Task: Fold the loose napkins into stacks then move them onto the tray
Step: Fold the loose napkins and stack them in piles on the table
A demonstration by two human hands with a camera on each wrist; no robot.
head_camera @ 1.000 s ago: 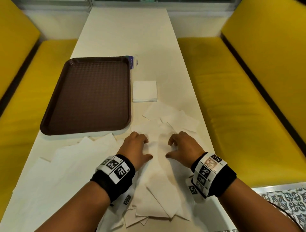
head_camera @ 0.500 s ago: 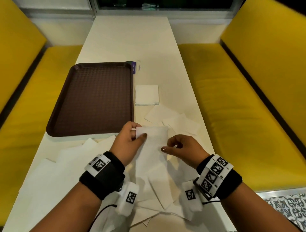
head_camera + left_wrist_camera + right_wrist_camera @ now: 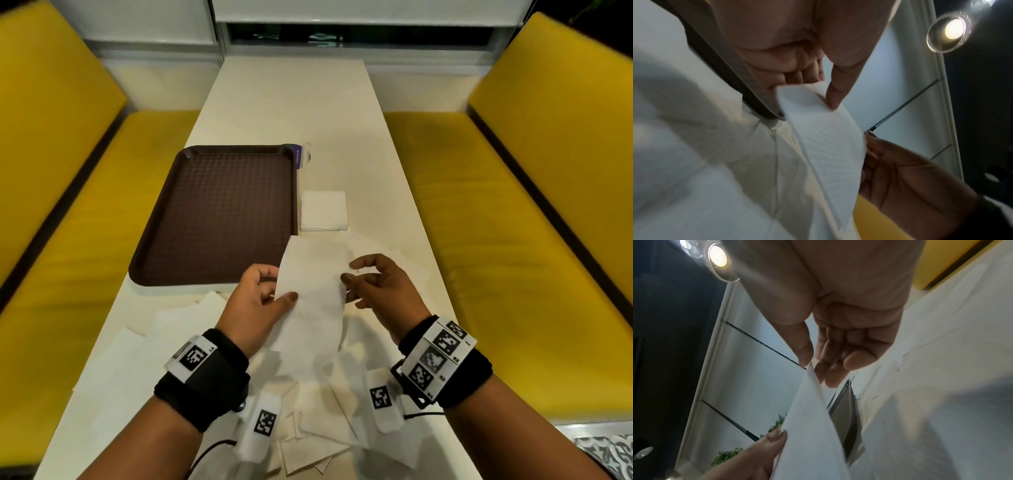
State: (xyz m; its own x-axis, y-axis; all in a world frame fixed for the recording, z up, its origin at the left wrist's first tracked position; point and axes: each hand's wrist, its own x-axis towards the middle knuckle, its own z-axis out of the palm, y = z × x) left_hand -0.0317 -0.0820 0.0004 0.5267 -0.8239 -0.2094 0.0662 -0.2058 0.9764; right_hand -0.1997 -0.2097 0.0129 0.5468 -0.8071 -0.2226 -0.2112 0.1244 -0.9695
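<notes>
I hold one white napkin up above the table, a long strip hanging toward me. My left hand pinches its left edge with the thumb on top, as the left wrist view shows on the napkin. My right hand pinches its right edge between thumb and fingers; the right wrist view shows that same napkin. A small folded stack lies right of the brown tray, which holds nothing. Several loose napkins lie spread on the near table.
The long white table runs away from me between two yellow bench seats. A small purple-and-white item sits at the tray's far right corner. More loose napkins lie right of my hands.
Both hands went from resting on the napkin pile to picking up one napkin and lifting it off the table. The head view tilted up, showing more of the far table.
</notes>
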